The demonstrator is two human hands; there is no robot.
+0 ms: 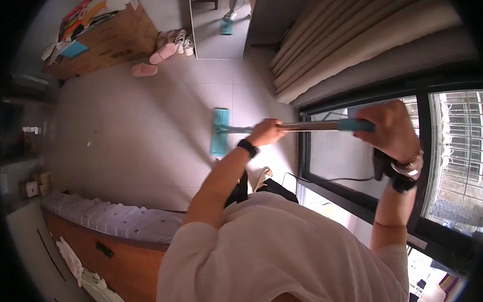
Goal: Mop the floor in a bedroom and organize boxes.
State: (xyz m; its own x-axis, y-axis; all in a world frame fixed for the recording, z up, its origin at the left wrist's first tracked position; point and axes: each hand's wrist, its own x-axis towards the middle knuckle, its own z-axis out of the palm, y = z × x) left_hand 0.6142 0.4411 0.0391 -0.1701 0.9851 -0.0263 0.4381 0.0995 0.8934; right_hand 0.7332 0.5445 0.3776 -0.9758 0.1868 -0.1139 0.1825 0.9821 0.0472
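A flat mop with a teal head [221, 131] lies on the tiled floor [144, 122] in front of me. Its pole runs to the right, from the head up to a teal end grip. My left hand [266, 132], with a black band at the wrist, is closed around the lower part of the pole. At the top, my right hand [388, 130] is closed on the pole's teal grip; a bracelet and a dark strap are on that wrist. A dark cable hangs from near the right wrist.
Pink slippers [163, 54] and several shoes lie beside a full cardboard box [114, 39]. A mirror [219, 40] leans ahead. Beige curtains [353, 39] and a black-framed glass door [305, 148] stand to the right. A wooden bed [121, 259] is at the lower left.
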